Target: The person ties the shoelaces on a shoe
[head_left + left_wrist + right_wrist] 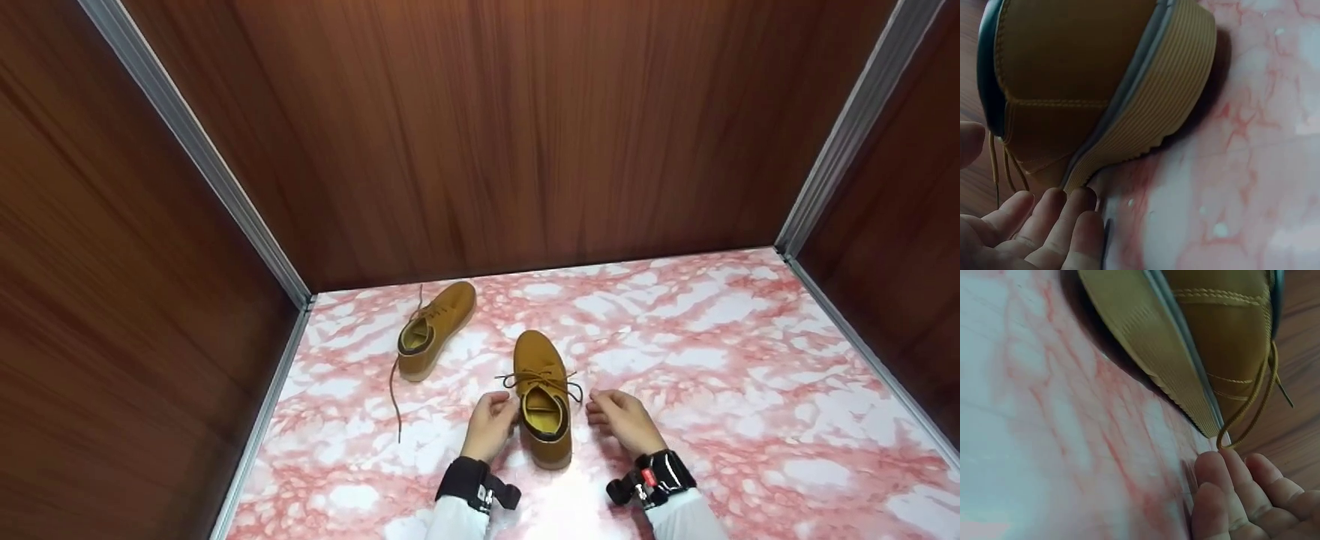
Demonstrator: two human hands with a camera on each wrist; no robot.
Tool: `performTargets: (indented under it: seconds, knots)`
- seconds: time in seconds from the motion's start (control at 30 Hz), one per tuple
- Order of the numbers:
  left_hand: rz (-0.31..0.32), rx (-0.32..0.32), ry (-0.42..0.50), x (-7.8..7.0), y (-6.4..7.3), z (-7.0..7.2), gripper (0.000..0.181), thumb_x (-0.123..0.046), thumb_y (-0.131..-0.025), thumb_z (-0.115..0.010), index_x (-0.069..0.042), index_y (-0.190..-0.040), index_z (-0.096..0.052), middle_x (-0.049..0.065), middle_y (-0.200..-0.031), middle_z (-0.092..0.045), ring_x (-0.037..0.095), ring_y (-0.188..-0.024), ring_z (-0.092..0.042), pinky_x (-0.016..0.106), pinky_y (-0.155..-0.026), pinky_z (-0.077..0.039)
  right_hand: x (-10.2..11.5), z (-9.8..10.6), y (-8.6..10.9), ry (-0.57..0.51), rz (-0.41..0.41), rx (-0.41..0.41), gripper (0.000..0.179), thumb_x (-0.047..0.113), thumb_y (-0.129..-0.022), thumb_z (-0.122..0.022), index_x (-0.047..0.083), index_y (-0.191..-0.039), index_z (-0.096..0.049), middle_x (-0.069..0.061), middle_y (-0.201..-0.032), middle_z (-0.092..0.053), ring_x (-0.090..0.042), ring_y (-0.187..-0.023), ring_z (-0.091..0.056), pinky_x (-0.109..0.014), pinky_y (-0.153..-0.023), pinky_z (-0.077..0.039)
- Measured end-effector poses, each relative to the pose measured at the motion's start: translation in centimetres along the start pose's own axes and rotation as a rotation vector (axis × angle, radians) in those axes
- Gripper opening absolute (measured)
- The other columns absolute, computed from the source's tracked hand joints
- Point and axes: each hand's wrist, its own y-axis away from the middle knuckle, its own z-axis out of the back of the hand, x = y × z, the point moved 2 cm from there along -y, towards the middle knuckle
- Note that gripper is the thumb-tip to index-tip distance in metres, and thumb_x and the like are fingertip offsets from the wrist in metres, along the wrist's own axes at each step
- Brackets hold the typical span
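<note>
A tan lace-up shoe [541, 356] stands on the floor between my hands, toe pointing away. Its lace [541, 380] is tied in a bow, with a loop out to each side. My left hand [491, 426] is beside the shoe's left flank, fingers loosely bent and holding nothing. On the other side my right hand [627, 421] is a little apart from the shoe, also with nothing in it. In the right wrist view a lace loop [1244, 413] hangs close to the fingertips [1211, 464]; whether they touch is unclear. The left wrist view shows the sole [1185, 62] beyond the fingers.
A second tan shoe [450, 311] stands farther back on the left, its laces loose; one long lace end [394, 394] trails toward me. The surface [720, 360] is red-and-white marbled. Brown wood-grain panels [525, 135] with metal corner strips [217, 165] enclose it at the back and sides.
</note>
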Motion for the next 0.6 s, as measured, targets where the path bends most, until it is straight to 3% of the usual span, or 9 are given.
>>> performTargets:
  seconds: [0.23,0.43,0.6]
  knots:
    - [0.002,0.006,-0.027,0.4,0.5,-0.7,0.046,-0.033,-0.103,-0.063,0.005,-0.129,-0.06,0.02,-0.117,-0.072,0.022,-0.104,-0.068,0.036,-0.087,-0.059,-0.5,-1.5,0.4,-0.014,0.006,0.012,0.045,0.028,-0.108,-0.056,-0.012,-0.128,-0.061,-0.025,-0.115,-0.074,-0.029,-0.099,-0.074,-0.038,-0.083,-0.062]
    - [0.0,0.042,-0.011,0.7,0.7,-1.0,0.044,-0.033,-0.105,-0.06,0.004,-0.128,-0.062,0.017,-0.115,-0.073,0.017,-0.099,-0.066,0.034,-0.085,-0.057,-0.7,-2.4,0.6,0.007,0.048,0.067,0.042,0.028,-0.107,-0.059,-0.01,-0.126,-0.062,-0.012,-0.104,-0.076,-0.022,-0.094,-0.072,-0.034,-0.077,-0.061]
    - [0.004,0.066,0.006,0.9,0.8,-1.1,0.043,-0.035,-0.106,-0.058,0.002,-0.127,-0.063,0.016,-0.116,-0.072,0.015,-0.096,-0.065,0.034,-0.083,-0.058,-0.9,-2.7,0.8,0.046,0.08,0.06,0.043,0.029,-0.104,-0.064,-0.006,-0.128,-0.064,-0.012,-0.112,-0.075,-0.019,-0.094,-0.07,-0.03,-0.078,-0.057]
